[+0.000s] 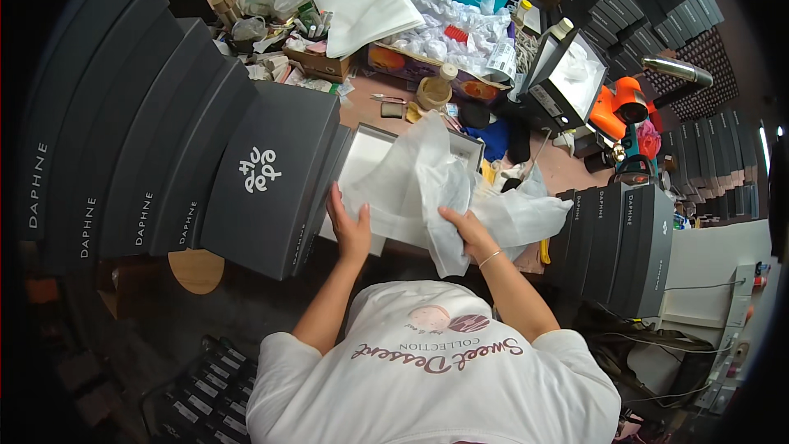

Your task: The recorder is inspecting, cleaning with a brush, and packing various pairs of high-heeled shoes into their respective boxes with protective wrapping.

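Observation:
An open shoe box [465,145] with a dark outside and white inside sits on the bench in front of me. White tissue paper [411,181] lies in it and spills over its near and right edges. My left hand [352,226] is at the box's near left corner, fingers stretched out and thumb apart, against the side and the paper's edge. On the right, my right hand [470,234] pinches a fold of the tissue paper between thumb and fingers. Whatever lies under the paper is hidden.
Dark shoe boxes [255,173] stand in a tall row at the left; more boxes [612,238] stand at the right. Behind are a carton [394,62] of crumpled paper, a glue jar [436,90], an open black box [546,99] and an orange heat gun [618,107].

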{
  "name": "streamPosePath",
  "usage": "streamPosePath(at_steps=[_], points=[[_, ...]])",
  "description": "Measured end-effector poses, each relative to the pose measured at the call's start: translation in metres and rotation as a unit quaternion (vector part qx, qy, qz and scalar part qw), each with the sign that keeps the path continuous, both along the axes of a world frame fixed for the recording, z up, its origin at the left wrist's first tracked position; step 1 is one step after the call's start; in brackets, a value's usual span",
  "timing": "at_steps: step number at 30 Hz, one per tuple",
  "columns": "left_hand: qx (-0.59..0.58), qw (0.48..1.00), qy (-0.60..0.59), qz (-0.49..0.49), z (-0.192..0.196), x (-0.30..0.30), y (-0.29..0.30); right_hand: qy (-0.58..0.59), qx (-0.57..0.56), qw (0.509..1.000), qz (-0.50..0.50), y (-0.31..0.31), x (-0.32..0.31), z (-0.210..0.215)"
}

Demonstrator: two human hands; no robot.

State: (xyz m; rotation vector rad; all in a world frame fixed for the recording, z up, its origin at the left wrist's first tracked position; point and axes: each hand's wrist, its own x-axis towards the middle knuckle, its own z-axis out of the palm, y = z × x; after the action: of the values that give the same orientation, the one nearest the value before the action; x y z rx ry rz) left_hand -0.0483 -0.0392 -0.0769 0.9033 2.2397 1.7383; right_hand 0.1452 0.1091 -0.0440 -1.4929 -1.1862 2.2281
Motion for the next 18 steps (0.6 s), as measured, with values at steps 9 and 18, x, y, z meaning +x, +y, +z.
streamPosePath(at_steps=[9, 18], points=[[-0.250, 0.941, 0.051, -0.223, 0.042, -0.060, 0.132, -0.069, 0.133, 0.969, 0.196, -0.015, -0.007, 0.029], [-0.004, 0.983, -0.185, 0.019, -0.008, -0.063, 0.125, -0.148, 0.122, 0.980, -0.053, -0.014, 0.169, 0.049]])
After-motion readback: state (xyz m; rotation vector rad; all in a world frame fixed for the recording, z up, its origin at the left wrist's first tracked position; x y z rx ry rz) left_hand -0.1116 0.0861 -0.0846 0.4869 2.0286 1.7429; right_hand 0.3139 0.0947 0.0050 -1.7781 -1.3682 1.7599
